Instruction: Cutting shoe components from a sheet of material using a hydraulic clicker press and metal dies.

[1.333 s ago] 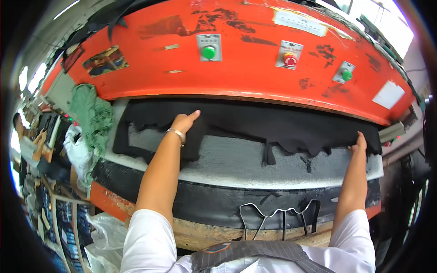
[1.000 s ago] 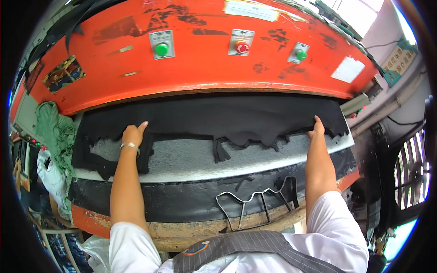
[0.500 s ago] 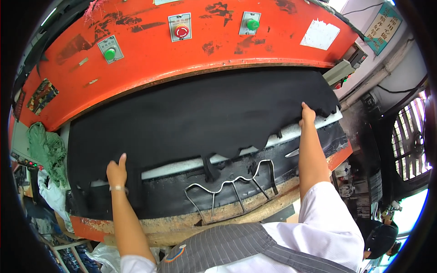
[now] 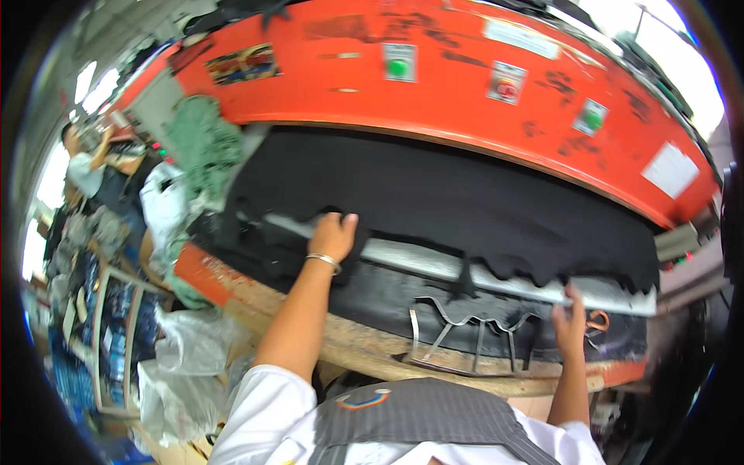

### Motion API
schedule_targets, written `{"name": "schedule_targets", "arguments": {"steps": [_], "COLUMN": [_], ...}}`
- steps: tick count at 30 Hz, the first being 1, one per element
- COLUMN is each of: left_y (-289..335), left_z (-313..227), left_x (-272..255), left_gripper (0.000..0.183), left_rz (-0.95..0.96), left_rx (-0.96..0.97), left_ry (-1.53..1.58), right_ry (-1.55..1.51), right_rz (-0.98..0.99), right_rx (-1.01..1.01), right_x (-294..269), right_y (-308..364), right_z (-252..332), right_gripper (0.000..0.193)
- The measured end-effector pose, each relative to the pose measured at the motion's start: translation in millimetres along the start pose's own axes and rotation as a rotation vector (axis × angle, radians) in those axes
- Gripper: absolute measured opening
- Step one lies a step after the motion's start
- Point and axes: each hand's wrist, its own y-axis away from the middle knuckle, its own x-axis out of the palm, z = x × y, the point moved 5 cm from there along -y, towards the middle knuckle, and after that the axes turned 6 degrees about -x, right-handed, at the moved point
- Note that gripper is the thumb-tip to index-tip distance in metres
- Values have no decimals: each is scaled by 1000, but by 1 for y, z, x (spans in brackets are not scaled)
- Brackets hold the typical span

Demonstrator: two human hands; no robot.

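At the press bench front, left hand (image 4: 332, 235) lies flat, fingers spread, palm down on the black sheet (image 4: 465, 201), bracelet at the wrist. Right hand (image 4: 570, 322) is blurred; its grip looks pinched on the sheet's near edge by the grey bed strip (image 4: 434, 263), but can't tell for sure. Sheet is matte, soft, near edge ragged with scalloped cut-outs; it spans the bed under the orange press head (image 4: 434, 85). Bent steel cutting die (image 4: 465, 333) sits loose on the worn wooden ledge below. Green rag (image 4: 203, 147) crowds the left end.
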Motion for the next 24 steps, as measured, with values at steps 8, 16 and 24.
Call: {"name": "schedule_targets", "arguments": {"steps": [8, 16, 24], "left_y": [-47, -102, -151], "left_z": [104, 168, 197], "left_x": [-99, -124, -110], "left_gripper": [27, 35, 50], "left_rz": [-341, -445, -52], "left_rx": [47, 354, 602], "left_ry": [91, -54, -351], "right_ry": [240, 606, 452], "right_rz": [681, 555, 618], "right_rx": [-201, -674, -949], "right_x": [52, 92, 277], "right_y": [51, 9, -103], "right_z": [105, 199, 364], "right_gripper": [49, 38, 63]}}
